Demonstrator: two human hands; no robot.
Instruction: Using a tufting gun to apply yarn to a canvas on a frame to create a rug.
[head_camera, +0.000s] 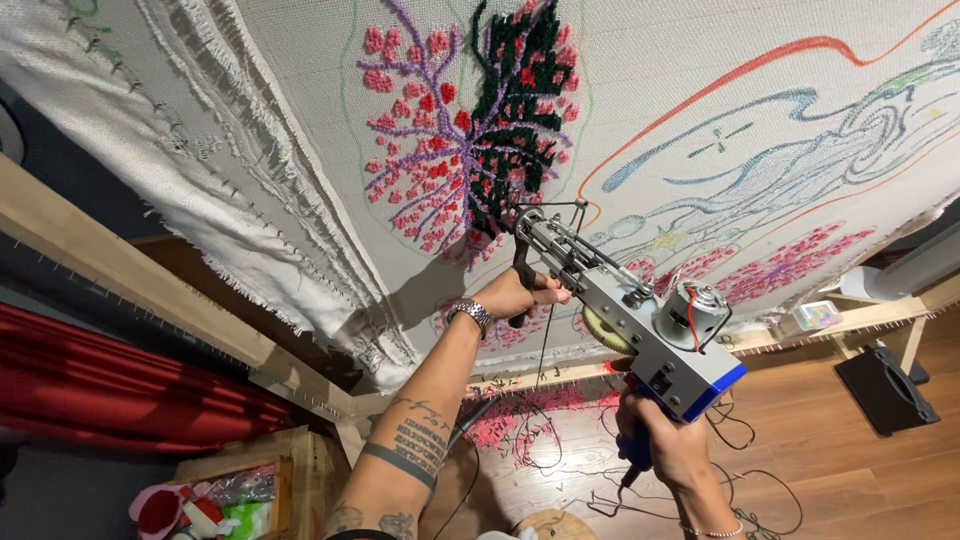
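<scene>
A grey metal tufting gun (625, 320) with a blue rear cap and a small motor points at a white cloth (700, 70) stretched on a wooden frame (120, 280). My left hand (520, 292), with a metal watch on its wrist, grips the gun's black front handle. My right hand (665, 440) holds the blue rear grip from below. The needle tip (512, 222) touches the cloth beside a tufted patch of pink, purple, red and dark yarn (465, 120). Drawn outlines in blue, orange and pink cover the cloth to the right.
Black cables (740, 480) and pink yarn scraps (520, 425) lie on the wooden floor. A red curtain (110, 385) hangs at the left. A wooden box with soft toys (215, 500) sits at bottom left. A black speaker (885, 385) stands at the right.
</scene>
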